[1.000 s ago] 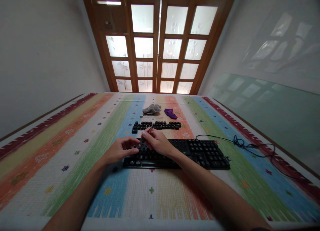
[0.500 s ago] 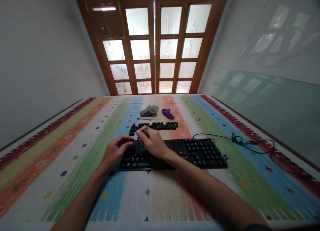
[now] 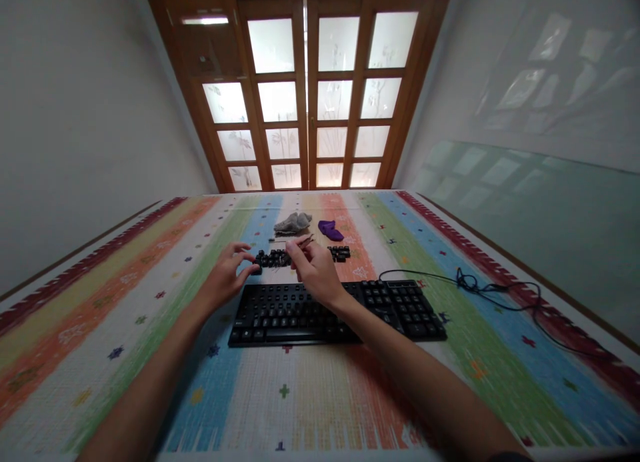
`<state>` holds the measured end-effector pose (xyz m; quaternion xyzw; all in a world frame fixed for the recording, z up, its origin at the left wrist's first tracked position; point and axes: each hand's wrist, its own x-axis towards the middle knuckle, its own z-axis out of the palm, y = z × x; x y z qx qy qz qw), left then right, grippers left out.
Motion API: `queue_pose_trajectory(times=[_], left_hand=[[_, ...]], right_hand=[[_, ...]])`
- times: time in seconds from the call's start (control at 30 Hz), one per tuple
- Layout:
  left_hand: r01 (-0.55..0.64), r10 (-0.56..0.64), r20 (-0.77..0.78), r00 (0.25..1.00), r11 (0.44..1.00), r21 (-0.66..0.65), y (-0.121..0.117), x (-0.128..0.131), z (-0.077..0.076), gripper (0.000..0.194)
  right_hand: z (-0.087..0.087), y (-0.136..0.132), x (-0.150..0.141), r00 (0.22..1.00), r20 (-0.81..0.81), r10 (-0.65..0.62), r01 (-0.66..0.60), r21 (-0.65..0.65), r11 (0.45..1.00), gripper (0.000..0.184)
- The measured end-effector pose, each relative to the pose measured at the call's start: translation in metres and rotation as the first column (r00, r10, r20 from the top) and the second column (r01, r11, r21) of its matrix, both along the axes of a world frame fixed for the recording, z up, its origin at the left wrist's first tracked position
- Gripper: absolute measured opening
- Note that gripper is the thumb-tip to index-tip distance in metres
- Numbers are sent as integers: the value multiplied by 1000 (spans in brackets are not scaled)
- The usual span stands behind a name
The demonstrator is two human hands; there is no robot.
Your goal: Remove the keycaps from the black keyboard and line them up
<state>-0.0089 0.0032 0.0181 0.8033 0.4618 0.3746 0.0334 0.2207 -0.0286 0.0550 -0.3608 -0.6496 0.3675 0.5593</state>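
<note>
A black keyboard (image 3: 295, 315) lies in front of me; its upper left rows look stripped of keycaps, with small stems showing. Behind it, several loose black keycaps (image 3: 273, 257) stand in rows. My left hand (image 3: 227, 272) curves at the left end of these rows, thumb and fingers apart, the thumb tip close by the nearest keycap. I cannot tell whether it touches. Over the middle of the rows, my right hand (image 3: 315, 269) pinches a thin wire tool (image 3: 306, 239) with a brownish end. The tool's fine wires point left over the keycaps.
Beyond the keycaps lie a grey crumpled cloth (image 3: 293, 223), a purple cloth (image 3: 331, 231) and a thin rod (image 3: 273, 240). The keyboard cable (image 3: 480, 285) runs coiled to the right. A striped tablecloth (image 3: 165, 355) covers the table; wooden glazed doors (image 3: 307, 115) stand behind.
Both hands have moved away from the keyboard's upper left corner to the loose keycaps behind it. My left fingers have spread apart. The right hand has kept the wire tool.
</note>
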Motion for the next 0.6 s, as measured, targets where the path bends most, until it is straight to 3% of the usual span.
queue_pose_trajectory(times=[0.17, 0.6], left_hand=[[91, -102, -223, 969, 994, -56, 18, 1, -13, 12], [113, -143, -405, 903, 989, -98, 38, 3, -27, 8]], right_hand=[[12, 3, 9, 994, -112, -5, 8, 33, 999, 40], [24, -1, 16, 979, -205, -4, 16, 60, 998, 39]])
